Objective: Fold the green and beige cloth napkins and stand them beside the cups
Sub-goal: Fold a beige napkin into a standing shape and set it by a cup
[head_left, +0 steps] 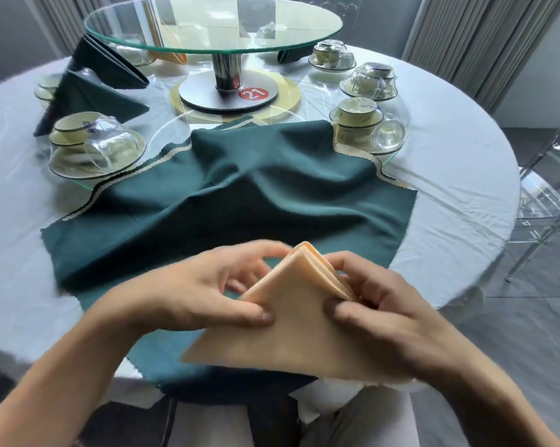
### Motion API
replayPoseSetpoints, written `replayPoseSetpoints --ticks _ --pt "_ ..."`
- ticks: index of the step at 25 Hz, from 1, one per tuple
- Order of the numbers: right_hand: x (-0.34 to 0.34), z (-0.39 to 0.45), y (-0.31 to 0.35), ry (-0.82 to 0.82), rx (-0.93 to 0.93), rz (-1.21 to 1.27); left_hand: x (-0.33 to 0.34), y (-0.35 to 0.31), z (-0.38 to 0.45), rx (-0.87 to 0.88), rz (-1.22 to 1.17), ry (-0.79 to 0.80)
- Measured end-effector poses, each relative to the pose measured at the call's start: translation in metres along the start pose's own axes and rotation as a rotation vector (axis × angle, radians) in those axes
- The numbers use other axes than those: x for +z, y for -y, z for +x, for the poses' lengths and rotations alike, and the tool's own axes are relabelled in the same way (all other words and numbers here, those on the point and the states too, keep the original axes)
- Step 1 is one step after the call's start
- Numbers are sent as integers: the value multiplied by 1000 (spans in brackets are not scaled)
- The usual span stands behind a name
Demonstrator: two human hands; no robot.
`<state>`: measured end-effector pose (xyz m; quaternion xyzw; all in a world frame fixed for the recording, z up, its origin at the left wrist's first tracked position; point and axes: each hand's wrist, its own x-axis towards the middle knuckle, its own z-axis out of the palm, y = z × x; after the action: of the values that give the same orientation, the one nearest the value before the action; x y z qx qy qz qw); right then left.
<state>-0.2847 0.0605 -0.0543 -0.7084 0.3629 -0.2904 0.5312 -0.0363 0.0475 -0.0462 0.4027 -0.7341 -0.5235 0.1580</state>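
I had the beige napkin [291, 330] folded into a layered triangle, held just above the near edge of the desk [449, 188]. My left hand [207, 291] pinched its left slope, thumb on the front face; my right hand [378, 308] gripped the stacked folds on the right. Beneath it the green napkin [227, 188] lay spread and rumpled, its far corners reaching between two sets of cups [94, 143].

Round table [449, 175] under pale cloth fills middle. Glass turntable [212, 24] on metal post [227, 72] at table centre. Grey pleated curtains [485, 43] behind. Grey tiled floor [530, 333] at right. Clear plastic chair [549, 195] beside table right edge. Soft daylight.
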Motion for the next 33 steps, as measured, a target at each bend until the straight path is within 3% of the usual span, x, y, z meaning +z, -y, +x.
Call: replayPoseSetpoints --ticks 1,3,5,7,10,12,15,18,21,24,28,33 --pt "-8 9 -7 60 54 9 3 11 0 -67 -228 72" --pt "-23 31 -28 43 142 -113 12 33 9 -132 -356 -116" --pt "-34 46 -48 -92 182 -424 18 49 14 -166 19 -392" --pt "-35 42 -55 -184 153 -561 22 52 8 -114 376 -496" --pt "-28 11 -58 -127 -22 -560 41 53 -15 66 479 -443" --pt "-27 -6 -65 -131 -132 -644 51 62 -25 107 527 -523" --pt "-27 -15 -74 -215 -125 -770 52 75 -34 117 500 -628" --pt "-25 -25 -73 -231 -96 -894 58 79 -44 137 666 -677" --pt "-11 -18 -47 -402 -66 -907 58 65 -32 58 684 -770" --pt "26 23 -37 -490 -68 -984 50 61 15 6 785 -714" --pt "72 58 -67 -313 209 -1141 63 82 48 -52 817 -587" --pt "40 23 -92 -331 367 -1154 71 98 16 -150 941 -607"
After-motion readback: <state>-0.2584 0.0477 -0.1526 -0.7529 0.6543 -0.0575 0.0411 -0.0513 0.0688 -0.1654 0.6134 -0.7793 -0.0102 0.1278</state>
